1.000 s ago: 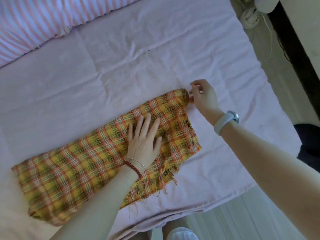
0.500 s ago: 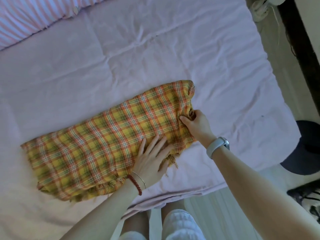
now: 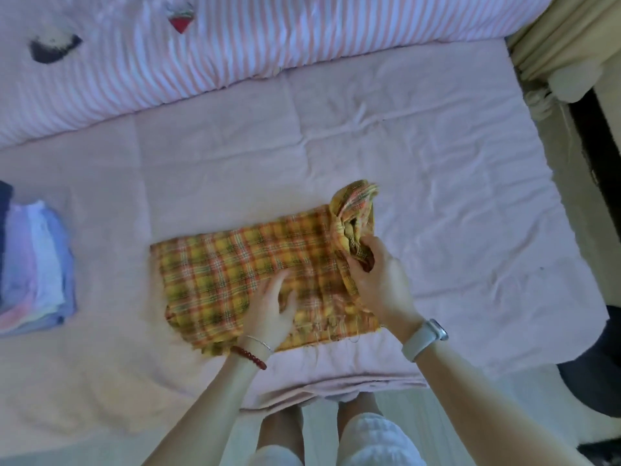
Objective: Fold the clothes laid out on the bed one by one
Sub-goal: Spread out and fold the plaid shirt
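On the pink bedsheet (image 3: 403,156), near its front edge, a yellow-and-orange plaid cloth (image 3: 228,267) lies flat with its long axis running left to right, its right end bunched and lifted. The left hand (image 3: 270,314) lies on the cloth's near edge, fingers out straight and blurred. The right hand (image 3: 379,284) grips the gathered right end; no writing is readable.

A bedroom in a home: a bed (image 3: 403,156) spread with a pale pink sheet, a pink-and-white striped duvet (image 3: 268,38) bunched along its far side, a stack of folded clothes (image 3: 37,267) lying on it, and a curtain (image 3: 564,31) hanging beside it.
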Motion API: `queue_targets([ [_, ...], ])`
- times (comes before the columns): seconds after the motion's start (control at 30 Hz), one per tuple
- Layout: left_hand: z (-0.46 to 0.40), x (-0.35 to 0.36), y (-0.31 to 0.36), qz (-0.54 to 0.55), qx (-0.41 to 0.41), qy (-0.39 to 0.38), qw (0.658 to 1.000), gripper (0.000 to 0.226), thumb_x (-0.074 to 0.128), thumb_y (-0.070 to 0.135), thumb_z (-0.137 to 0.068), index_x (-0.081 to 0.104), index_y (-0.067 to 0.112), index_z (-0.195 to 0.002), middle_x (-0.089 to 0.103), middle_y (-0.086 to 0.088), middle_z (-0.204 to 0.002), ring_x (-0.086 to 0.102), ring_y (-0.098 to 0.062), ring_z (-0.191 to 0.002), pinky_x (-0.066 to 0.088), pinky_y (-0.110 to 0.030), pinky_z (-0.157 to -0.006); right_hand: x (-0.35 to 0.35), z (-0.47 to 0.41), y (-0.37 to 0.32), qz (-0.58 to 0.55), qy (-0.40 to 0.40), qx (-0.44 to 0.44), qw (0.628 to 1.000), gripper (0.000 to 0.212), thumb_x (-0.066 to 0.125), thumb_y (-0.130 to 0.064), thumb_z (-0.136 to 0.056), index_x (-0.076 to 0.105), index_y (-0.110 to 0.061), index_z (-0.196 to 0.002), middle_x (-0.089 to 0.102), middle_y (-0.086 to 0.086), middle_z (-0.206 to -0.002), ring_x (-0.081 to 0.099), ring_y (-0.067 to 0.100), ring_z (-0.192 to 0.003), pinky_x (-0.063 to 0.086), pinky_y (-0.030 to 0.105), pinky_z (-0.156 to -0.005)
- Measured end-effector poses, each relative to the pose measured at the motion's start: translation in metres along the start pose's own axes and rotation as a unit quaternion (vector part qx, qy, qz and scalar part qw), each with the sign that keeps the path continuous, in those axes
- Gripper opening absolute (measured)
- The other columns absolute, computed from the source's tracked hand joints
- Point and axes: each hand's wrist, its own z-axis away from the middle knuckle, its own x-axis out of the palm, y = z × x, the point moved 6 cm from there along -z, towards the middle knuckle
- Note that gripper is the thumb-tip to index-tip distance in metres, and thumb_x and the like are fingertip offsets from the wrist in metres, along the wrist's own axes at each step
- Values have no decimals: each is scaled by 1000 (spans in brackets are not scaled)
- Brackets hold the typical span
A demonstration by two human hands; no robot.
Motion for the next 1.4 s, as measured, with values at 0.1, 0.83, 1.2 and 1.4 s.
queue_targets([
  [0.1,17,-42,-50,221,-160,43,961,26,50,21,-95,54,18,-121,57,-3,-126,56,-18,-108,43,-25,-87,41,19,-47,12,-40,-31,999,34,60,-22,-89,55,-12,-122,67,4,-95,58,17,-75,48,29,-67],
  [0.83,9,-98,-157,125,-175,186,959,21,61,28,-87,64,11,-100,58,-7,-105,55,-22,-94,41,-26,-67,188,61,-81,173,-78,-149,970,39,48,1,-89,57,-7,-126,58,8,-126,49,28,-120,40,43,-101],
  [1.2,-14,-66,-180,55,-261,85,960,21,57,28,-91,63,8,-89,58,-10,-112,55,-30,-99,48,-36,-68,211,37,-52,250,-194,-80,945,50,33,-21,-98,23,-21,-147,19,-1,-155,13,16,-143,11,36,-117],
  [1.4,8,-61,-185,61,-288,125,948,34,63,36,-84,57,8,-102,49,-9,-116,45,-29,-109,40,-41,-84,211,36,-52,248,-198,-71,946,49,32,-23,-98,24,-23,-147,21,-3,-155,15,15,-143,14,39,-117],
])
